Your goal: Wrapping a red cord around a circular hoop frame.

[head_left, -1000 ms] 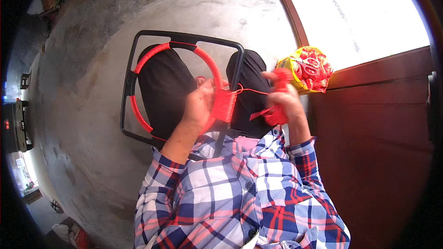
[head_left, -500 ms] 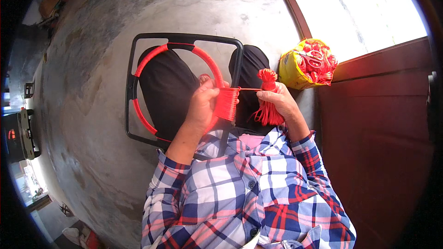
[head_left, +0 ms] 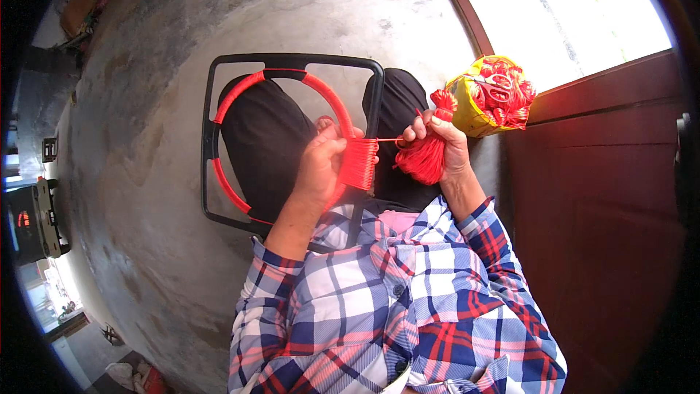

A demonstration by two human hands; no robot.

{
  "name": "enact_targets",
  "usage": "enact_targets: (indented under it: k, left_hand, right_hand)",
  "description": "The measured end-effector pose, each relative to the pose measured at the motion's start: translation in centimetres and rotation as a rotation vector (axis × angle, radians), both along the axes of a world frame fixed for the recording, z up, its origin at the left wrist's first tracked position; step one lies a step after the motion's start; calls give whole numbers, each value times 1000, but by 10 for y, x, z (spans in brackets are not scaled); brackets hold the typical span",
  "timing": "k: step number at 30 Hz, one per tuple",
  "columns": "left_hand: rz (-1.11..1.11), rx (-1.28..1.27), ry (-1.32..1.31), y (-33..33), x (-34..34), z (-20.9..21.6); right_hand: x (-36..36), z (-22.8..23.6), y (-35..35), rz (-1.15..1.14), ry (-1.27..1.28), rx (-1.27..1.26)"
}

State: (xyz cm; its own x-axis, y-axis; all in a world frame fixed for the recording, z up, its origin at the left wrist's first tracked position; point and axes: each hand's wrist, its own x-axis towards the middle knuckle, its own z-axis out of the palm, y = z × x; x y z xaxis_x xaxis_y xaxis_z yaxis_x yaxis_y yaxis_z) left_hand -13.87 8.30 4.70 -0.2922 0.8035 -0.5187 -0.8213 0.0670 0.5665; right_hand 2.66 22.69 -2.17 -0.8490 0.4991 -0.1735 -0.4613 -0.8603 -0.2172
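Grey concrete floor (head_left: 146,175) spreads around your knees, and at your right stands a dark red door (head_left: 590,204), with a yellow bag (head_left: 462,107) of red cord near it. Your two hands are apart, each one clamped on its own thing. Your left hand (head_left: 322,164) comes up from the lower edge with the forearm slanting to the right, and its fingers grip the right side of the ring (head_left: 329,98). Your right hand (head_left: 445,144) is bent inward at the other side, fingers curled around the bundle (head_left: 424,160), and one strand (head_left: 389,139) goes straight and tight from it to the woven band (head_left: 359,163).

Compared with half a second ago, your right hand has turned: the fingers are more curled, and the lower end of the bundle is swung upward. Your left hand stays almost at the same place.

The ring lies inside the black frame (head_left: 213,153), above your lap. Red cord covers most of it, with black parts bare at the top and left. The band has close, even rows reaching toward the frame's right bar.
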Motion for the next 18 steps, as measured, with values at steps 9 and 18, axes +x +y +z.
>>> enact_targets:
  k: [9,18]
  left_hand:
    - [-41,-13,65,0,-6,-11]
    - [119,-35,-103,2,-4,-19]
  right_hand:
    - [0,5,0,44,-145,83]
    - [4,23,-8,76,-393,375]
